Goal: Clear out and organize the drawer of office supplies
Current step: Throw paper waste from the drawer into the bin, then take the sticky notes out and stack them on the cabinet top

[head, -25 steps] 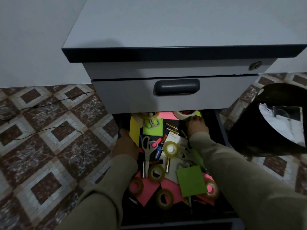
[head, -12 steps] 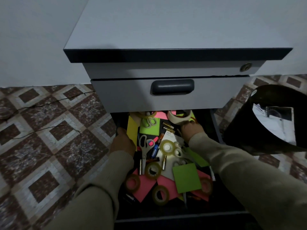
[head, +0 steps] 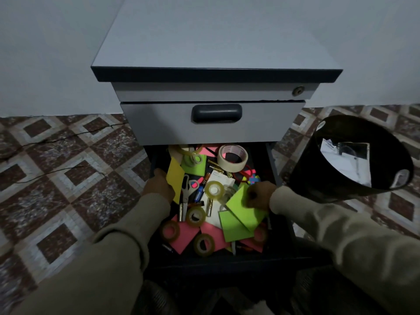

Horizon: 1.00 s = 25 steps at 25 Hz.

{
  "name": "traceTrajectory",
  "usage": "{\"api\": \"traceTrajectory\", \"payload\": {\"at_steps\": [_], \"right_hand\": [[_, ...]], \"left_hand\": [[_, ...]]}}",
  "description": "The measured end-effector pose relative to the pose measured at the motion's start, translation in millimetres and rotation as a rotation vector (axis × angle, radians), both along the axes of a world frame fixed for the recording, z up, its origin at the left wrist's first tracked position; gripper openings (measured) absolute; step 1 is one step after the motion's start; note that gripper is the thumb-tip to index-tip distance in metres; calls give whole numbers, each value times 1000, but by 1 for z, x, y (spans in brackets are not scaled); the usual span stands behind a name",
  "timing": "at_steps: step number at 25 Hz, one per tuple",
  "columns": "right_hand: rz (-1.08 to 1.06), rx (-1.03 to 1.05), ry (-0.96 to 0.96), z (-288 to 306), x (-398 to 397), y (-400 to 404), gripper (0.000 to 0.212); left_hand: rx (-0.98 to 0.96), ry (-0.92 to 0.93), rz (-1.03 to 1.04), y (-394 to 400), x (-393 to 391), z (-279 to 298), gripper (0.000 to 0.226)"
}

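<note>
Both hands work inside the open drawer (head: 279, 253) of the cabinet: the left hand (head: 158, 189) curls over the drawer's left wall, beside a tilted yellow sheet (head: 175, 176), and the right hand (head: 258, 197) pinches a green paper (head: 244, 209) lifted off the heap near the drawer's right wall. Lifting that sheet from a loose pile could, I judge, drag the second green sheet (head: 234, 228) beneath it, or nudge the clear tape roll (head: 214, 189) just beside it and send the small batteries rolling under the pink notes (head: 186, 235). Toward the middle of the drawer lie scissors (head: 186, 192), whose blades a blind reach might meet. At the drawer's back a wide masking tape roll (head: 231, 156) sits tilted and could tip. Right of the drawer a black bin (head: 322, 169) leans.
</note>
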State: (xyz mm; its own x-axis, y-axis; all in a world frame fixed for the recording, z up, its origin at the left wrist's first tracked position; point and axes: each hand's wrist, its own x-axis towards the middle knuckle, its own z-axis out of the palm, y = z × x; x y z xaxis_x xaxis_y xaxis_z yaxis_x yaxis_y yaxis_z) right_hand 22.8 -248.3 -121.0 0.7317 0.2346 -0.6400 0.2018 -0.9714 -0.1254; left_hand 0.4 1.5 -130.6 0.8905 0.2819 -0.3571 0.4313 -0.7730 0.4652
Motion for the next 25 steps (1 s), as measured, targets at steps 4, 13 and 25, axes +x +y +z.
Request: {"api": "traceTrajectory", "payload": {"at_steps": [4,13,25], "right_hand": [[-296,31,-148,-16,6,-9,50],[-333,-73,-72,-40,-10,3,97],[-580,198,-116,17,-29,12,34]], "left_hand": [[-16,30,3,2,-1,-2,29],[-436,66,213,-2,-4,-7,21],[-458,-116,135,-14,-33,27,11]]}}
